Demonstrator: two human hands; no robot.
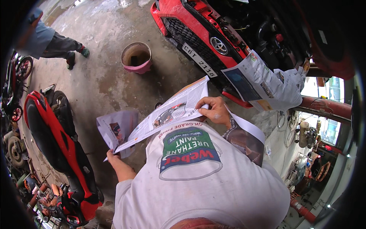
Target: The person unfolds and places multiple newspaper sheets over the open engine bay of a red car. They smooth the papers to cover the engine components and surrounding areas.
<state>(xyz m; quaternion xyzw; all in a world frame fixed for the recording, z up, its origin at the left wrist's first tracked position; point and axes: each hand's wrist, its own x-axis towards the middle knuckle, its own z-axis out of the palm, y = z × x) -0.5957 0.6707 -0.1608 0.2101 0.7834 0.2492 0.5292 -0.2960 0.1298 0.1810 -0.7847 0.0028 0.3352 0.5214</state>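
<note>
Newspaper sheet hangs in the air before my shirt, carried only by my 2 hands: the left hand pinches its near left corner, the right hand has thumb and fingers closed on its right side. Pulling my hands apart too hard could rip such thin paper at either pinch; a slack hold could drop it onto the damp-looking concrete floor and soak it. The paper is matt and printed, stretched into a slanting band. Beyond, wrinkled newspaper drapes 1 front corner of the glossy red car; a round pinkish bucket stands on the floor.
</note>
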